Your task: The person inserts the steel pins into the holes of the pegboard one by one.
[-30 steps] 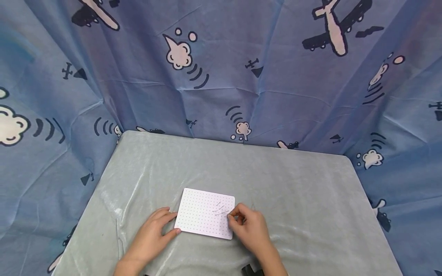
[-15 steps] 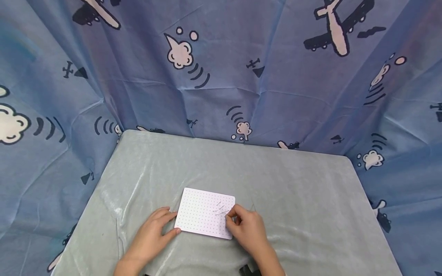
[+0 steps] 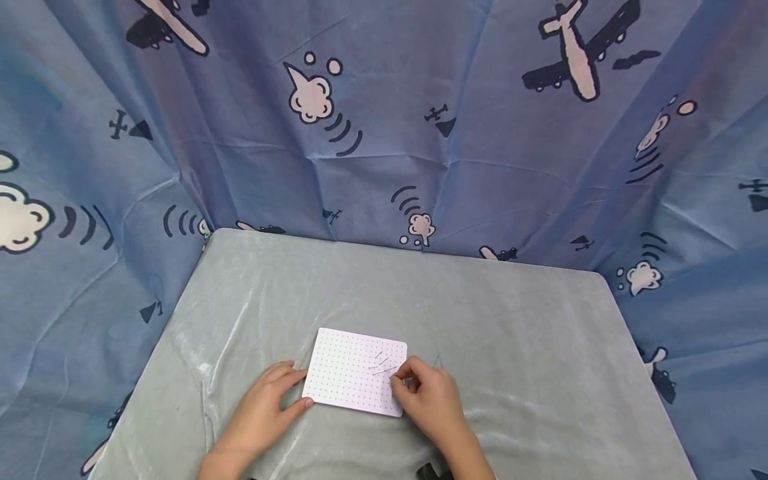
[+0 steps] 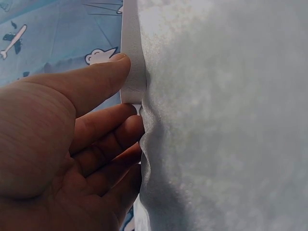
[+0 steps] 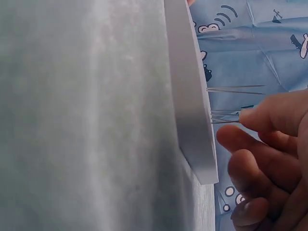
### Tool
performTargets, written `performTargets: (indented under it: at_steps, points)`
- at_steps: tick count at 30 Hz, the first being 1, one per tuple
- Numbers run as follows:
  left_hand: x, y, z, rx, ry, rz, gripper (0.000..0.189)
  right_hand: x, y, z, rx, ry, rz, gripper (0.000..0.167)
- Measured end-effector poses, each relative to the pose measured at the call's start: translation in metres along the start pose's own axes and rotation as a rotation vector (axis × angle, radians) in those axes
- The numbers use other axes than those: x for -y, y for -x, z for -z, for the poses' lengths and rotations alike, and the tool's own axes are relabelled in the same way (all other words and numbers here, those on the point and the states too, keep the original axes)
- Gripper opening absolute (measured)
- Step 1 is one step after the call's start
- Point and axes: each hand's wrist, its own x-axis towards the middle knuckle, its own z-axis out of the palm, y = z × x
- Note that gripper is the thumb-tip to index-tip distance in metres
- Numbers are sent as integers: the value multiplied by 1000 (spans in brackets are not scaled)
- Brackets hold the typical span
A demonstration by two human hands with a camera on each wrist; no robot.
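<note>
A white board (image 3: pixel 342 373) dotted with rows of small holes lies on the cloth-covered table. Several thin metal pins (image 3: pixel 382 360) stand in its right part; the right wrist view shows such pins (image 5: pixel 238 87) sticking up from the board's face. My left hand (image 3: pixel 258 413) rests at the left edge, thumb at the near corner and fingers loosely extended. In the left wrist view the thumb (image 4: pixel 118 67) touches the board's side (image 4: pixel 134 72). Over the right edge, my right hand (image 3: pixel 433 403) pinches a thin pin (image 5: pixel 226 122) between thumb and index finger, its tip at the board.
A grey-green plush cloth (image 3: pixel 510 347) covers the table, with wrinkles on the left. Behind and at both sides hangs a blue curtain (image 3: pixel 372 167) printed with airplanes and clouds. A black strap piece (image 3: pixel 433 472) shows by the right wrist.
My right hand has shifted slightly left over the board and then stayed nearly still. The left hand and the board have kept their place.
</note>
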Motion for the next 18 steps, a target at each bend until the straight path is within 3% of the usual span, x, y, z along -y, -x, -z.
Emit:
performTargets:
  at_steps: [7, 18]
  points:
    - [0, 0, 0, -17, -4, -16, 47, -6, 3, 8, -12, 8, -20, 28]
    - [0, 0, -1, -18, -3, -25, 48, -28, 2, 42, -5, 150, -237, 22]
